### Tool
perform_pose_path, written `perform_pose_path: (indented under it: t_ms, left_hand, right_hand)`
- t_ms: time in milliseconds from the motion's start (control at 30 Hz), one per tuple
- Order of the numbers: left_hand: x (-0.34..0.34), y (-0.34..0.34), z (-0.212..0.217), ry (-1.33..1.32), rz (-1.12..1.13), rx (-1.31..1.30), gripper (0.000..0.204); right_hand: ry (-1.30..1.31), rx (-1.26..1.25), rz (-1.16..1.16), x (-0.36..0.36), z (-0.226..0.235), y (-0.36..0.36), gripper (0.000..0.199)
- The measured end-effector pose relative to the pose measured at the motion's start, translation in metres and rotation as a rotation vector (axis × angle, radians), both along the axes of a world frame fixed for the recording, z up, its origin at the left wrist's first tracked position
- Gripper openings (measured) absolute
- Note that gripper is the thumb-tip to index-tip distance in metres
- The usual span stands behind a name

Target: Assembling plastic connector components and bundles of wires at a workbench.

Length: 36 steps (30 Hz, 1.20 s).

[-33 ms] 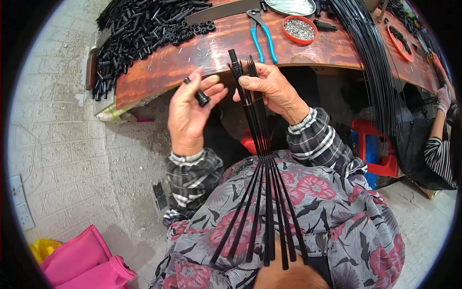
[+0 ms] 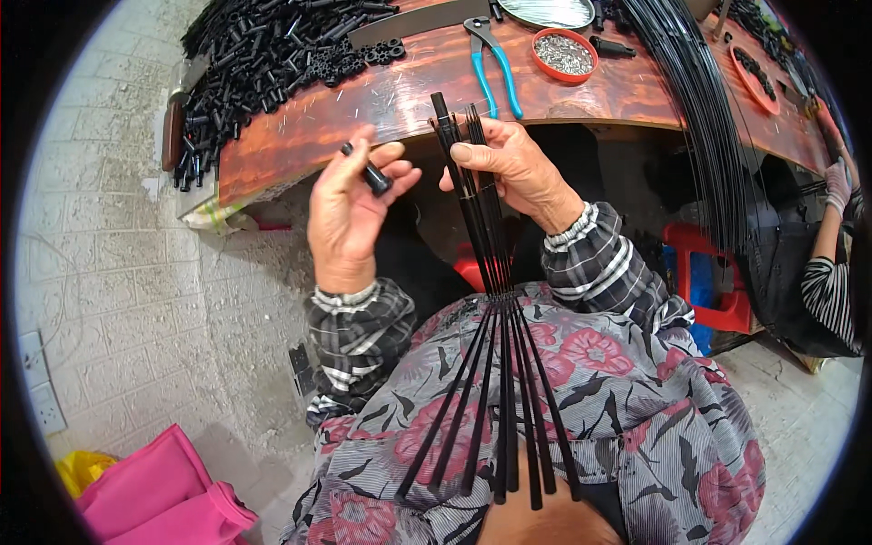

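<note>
Left hand: the left hand (image 2: 348, 213), left of the frame's centre, has its fingers pinched together on a small black plastic tube (image 2: 368, 173), which sticks up tilted between thumb and fingertips.
Right hand: the right hand (image 2: 513, 168), just right of centre, is clamped round a bundle of thin black metal rods (image 2: 481, 236) near their upper ends.
Rods: the bundle rises upright to the upper centre, with one rod end standing above the rest; below the grip the rods fan out over the lap toward the lower centre.
Gap between hands: near each other but apart; the tube does not touch the rods.
Desk: a reddish-brown wooden desk (image 2: 409, 86) curves across the top of the frame, above both hands.
On the desk, upper left: a heap of short black plastic tubes (image 2: 263, 54), spilling over the left end.
On the desk, upper centre: blue-handled pliers (image 2: 495, 68), and just right of them a round red dish of small metal parts (image 2: 563, 54).
Upper right: a sheaf of long black rods (image 2: 699, 109) hangs over the desk's edge.
Right edge: another person's striped sleeve (image 2: 827, 291).
Lower left: a pink cloth bag (image 2: 154, 490) on the floor.
</note>
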<state>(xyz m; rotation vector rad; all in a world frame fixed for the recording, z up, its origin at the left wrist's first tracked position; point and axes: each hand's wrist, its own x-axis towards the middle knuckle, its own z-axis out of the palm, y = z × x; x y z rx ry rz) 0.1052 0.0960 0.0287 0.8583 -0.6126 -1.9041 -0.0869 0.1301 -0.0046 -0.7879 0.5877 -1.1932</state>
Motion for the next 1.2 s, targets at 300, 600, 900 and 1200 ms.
perform_pose_path:
  t_ms: [300,600,900,1200]
  left_hand:
    - [-0.031,-0.045,0.038,-0.059,-0.063,-0.289,0.024]
    - [-0.055,-0.053,0.033,-0.012,-0.230,-0.312,0.019]
    - [-0.048,-0.051,0.026,-0.071,-0.267,-0.319,0.028]
    - [-0.040,-0.051,0.019,-0.025,-0.352,-0.492,0.030]
  right_hand:
    - [0.006,0.062,0.039,0.004,0.007,0.003,0.026]
    - [0.080,0.027,0.007,0.002,0.007,0.004,0.027]
    - [0.134,0.019,-0.002,-0.001,0.009,0.002,0.020]
    - [0.212,0.006,0.005,0.002,0.022,0.004,0.019]
